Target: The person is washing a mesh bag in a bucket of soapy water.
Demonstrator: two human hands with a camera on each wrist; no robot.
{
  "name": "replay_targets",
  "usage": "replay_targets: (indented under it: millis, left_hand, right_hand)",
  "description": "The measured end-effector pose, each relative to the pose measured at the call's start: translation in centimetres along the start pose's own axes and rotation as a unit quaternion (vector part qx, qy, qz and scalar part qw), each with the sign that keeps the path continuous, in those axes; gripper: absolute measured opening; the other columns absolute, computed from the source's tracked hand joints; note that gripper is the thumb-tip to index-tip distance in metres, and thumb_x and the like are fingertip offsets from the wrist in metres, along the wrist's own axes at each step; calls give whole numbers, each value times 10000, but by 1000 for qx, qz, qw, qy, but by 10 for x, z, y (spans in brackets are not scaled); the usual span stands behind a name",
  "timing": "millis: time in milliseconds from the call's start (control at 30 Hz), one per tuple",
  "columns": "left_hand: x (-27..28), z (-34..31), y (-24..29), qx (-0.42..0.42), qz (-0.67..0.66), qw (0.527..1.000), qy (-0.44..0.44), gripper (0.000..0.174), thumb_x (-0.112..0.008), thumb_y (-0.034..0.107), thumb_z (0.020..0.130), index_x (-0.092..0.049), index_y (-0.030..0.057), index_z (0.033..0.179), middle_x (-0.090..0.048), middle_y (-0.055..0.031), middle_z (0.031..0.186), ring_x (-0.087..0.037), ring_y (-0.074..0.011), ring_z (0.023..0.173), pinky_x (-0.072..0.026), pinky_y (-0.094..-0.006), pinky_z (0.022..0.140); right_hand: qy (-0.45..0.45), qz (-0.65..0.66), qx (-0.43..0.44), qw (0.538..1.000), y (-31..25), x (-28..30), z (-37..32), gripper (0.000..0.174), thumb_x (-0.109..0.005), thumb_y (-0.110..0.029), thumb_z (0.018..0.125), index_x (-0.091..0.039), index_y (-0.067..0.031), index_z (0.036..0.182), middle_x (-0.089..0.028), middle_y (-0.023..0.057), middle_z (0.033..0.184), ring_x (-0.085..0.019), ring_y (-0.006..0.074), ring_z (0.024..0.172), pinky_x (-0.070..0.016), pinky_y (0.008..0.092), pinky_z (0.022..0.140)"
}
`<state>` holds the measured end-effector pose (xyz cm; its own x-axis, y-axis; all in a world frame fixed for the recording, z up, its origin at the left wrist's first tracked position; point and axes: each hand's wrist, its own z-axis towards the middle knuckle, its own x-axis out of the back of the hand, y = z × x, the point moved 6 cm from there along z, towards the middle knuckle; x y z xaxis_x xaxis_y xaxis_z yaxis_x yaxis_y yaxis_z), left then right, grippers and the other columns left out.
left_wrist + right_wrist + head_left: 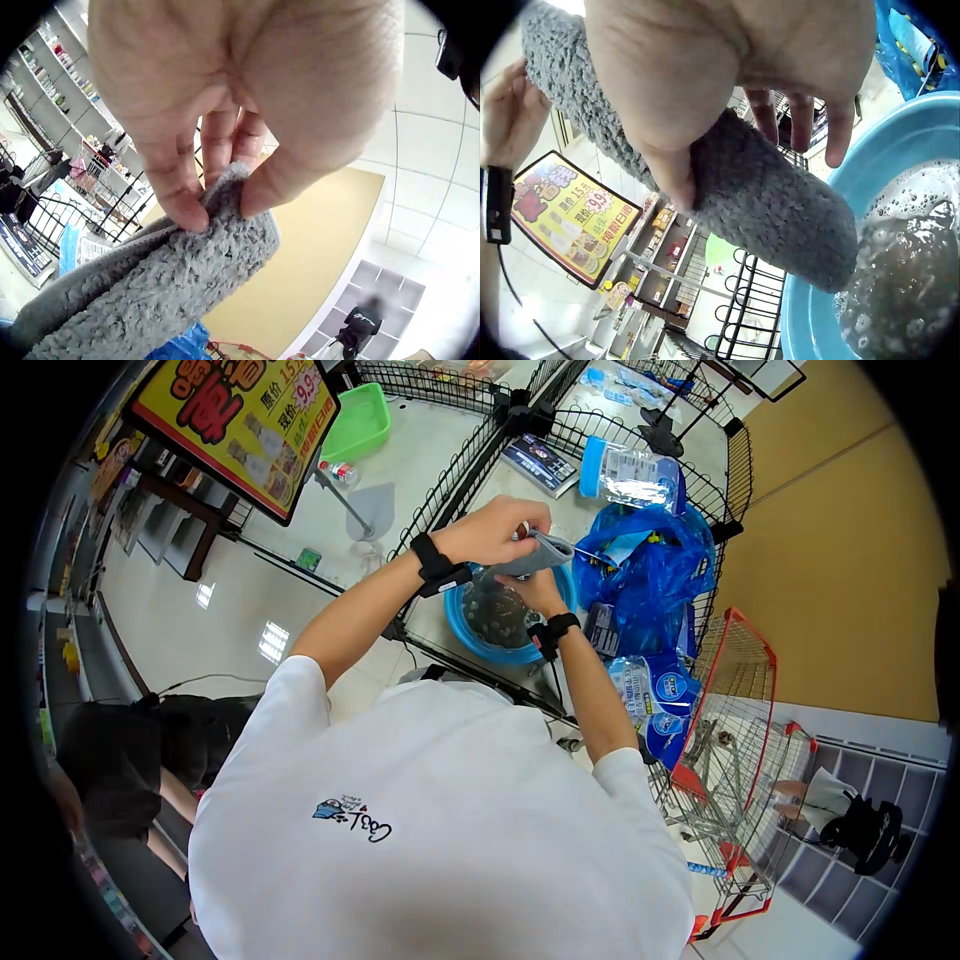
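Note:
A grey fluffy cloth (535, 556), folded into a thick strip, is held above a blue basin (462, 630) of murky, foamy water (907, 262). The left hand (492, 532) pinches one end of the cloth (172, 277) between thumb and fingers, as the left wrist view shows. Lower down, the right hand (540, 592) grips the cloth with its thumb across the near side; in the right wrist view its fingers reach behind the cloth (772, 202), whose lower end overlaps the basin's rim.
Right of the basin lie a blue plastic bag (645, 575), a clear jar with a blue lid (635, 472) and blue-and-white packages (655, 700). Black wire racks edge the table. A red-trimmed shopping cart (735, 760) stands at the right, a yellow sign (240, 430) and green basket (358, 422) upper left.

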<state>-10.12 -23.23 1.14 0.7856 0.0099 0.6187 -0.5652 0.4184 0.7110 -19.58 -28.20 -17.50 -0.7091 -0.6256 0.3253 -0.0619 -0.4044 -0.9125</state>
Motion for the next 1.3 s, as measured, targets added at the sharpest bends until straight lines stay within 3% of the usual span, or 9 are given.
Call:
replay_targets:
  millis: [167, 267, 567, 867, 900, 1000, 1033, 1233, 1300]
  left_hand:
    - [0, 3, -6, 13, -6, 1000, 0, 196, -613, 78, 749, -578, 27, 935, -639, -93, 840, -651, -220, 720, -530, -312, 644]
    - [-3, 3, -13, -8, 11, 1000, 11, 197, -617, 66, 751, -580, 24, 940, -637, -83, 849, -652, -205, 728, -525, -296, 644]
    - [1, -7, -40, 93, -101, 989, 62, 155, -631, 7, 791, -576, -19, 934, -596, -59, 891, -583, -126, 849, -519, -264, 748]
    - [9, 0, -61, 117, -118, 978, 126, 121, -644, -8, 811, -571, -18, 908, -597, -45, 880, -584, -109, 761, -511, -253, 679]
    - [11, 4, -64, 131, -156, 970, 132, 156, -687, 80, 792, -608, -5, 895, -625, -67, 836, -596, -139, 781, -508, -293, 655]
    - [16, 15, -58, 117, -99, 982, 110, 113, -642, -6, 824, -570, -22, 909, -604, -56, 829, -611, -114, 719, -514, -245, 636]
    - [15, 16, -64, 131, -122, 978, 109, 161, -688, 79, 796, -606, -5, 906, -621, -68, 834, -594, -127, 771, -502, -273, 640]
    - [8, 28, -53, 131, -125, 982, 55, 142, -666, 43, 816, -580, -7, 917, -604, -58, 828, -601, -118, 719, -502, -255, 627]
    - [6, 30, -52, 120, -122, 985, 30, 123, -643, 20, 829, -564, -6, 920, -584, -44, 831, -586, -98, 745, -492, -234, 642]
  right_hand:
    - [-47, 32, -85, 995, 27, -2, -5, 555, -812, -144, 712, -555, -18, 1187, -657, 122, 1106, -628, 257, 1020, -484, 368, 874]
    - [-11, 9, -108, 994, 34, 2, -15, 450, -801, -158, 743, -601, -4, 1115, -670, 111, 1054, -634, 222, 959, -489, 343, 833]
    - [-27, 34, -196, 980, 39, -1, -40, 403, -805, -167, 737, -645, -22, 1078, -694, 108, 1021, -644, 221, 921, -487, 338, 813]
    - [25, 30, -159, 986, 45, 3, -50, 392, -773, -97, 735, -640, 2, 1091, -698, 137, 1019, -659, 262, 930, -490, 361, 828]
    - [25, 22, -158, 987, 43, 5, -51, 398, -769, -82, 724, -641, 7, 1090, -699, 143, 1014, -661, 274, 931, -488, 365, 832]
    - [1, 45, -201, 979, 62, 5, -53, 397, -767, -70, 701, -648, 14, 1071, -702, 154, 1002, -664, 291, 930, -488, 372, 836]
    - [6, 47, -199, 979, 67, 5, -51, 397, -767, -70, 701, -648, 14, 1071, -702, 154, 1002, -664, 291, 930, -488, 372, 836]
    - [45, 1, -186, 981, 55, 16, -51, 382, -789, -112, 694, -665, 13, 1033, -706, 159, 1000, -668, 297, 929, -493, 371, 830]
    - [-4, -12, -237, 971, 53, 15, -48, 434, -793, -90, 703, -645, -1, 1101, -698, 134, 1041, -660, 258, 951, -492, 351, 846]
